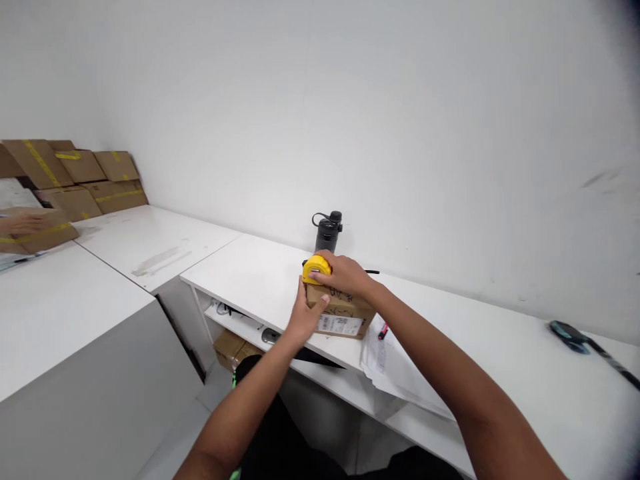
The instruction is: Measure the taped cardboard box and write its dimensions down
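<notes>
Head view: carton sits on the near part of the white surface, label face toward the wearer, handwriting on top. Right hand is gripping the yellow tape measure at the carton's far-left top corner, thumb on the near side of the case; reads as holding it steady on the edge. Left hand is on the carton's left end, thumb over the near top edge, fingers up the left side; probably bracing against slip, but can't tell if it's pinching or just resting. Right forearm crosses in from near right over the papers, wrist above the carton; left comes up from near left, lower. Marker lies on the papers, in easy reach. Bottle stands behind, out of the way.
</notes>
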Demonstrator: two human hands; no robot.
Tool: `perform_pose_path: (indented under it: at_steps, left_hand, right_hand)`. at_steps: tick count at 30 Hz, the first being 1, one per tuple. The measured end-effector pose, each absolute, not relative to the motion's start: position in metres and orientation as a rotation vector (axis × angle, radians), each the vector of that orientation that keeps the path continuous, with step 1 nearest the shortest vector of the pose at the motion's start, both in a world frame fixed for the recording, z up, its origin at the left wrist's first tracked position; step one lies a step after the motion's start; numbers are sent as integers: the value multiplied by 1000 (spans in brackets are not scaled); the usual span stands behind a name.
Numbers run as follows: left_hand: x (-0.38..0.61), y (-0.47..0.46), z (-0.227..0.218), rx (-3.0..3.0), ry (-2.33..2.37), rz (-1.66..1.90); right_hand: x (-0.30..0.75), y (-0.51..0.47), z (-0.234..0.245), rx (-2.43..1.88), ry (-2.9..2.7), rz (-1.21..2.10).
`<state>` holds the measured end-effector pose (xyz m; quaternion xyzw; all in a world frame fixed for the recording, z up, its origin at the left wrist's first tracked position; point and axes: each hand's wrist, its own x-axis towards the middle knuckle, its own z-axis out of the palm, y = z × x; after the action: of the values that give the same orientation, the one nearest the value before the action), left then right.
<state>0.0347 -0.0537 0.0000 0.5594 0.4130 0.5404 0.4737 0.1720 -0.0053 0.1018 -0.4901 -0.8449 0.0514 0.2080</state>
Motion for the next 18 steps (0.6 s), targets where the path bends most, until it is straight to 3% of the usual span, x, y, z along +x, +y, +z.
perform_pose_path:
  at_steps: [8,14,18]
  left_hand:
    - [26,-18,31,1520,1384,1511]
    - [8,27,38,1568,1055,907]
    - [5,20,34,1598,941,821]
  right_hand:
    - [196,-8,105,-1703,-2002,-22]
    - [179,11,98,-1763,-2028,-58]
    - [171,8,95,-1766,-2154,-115]
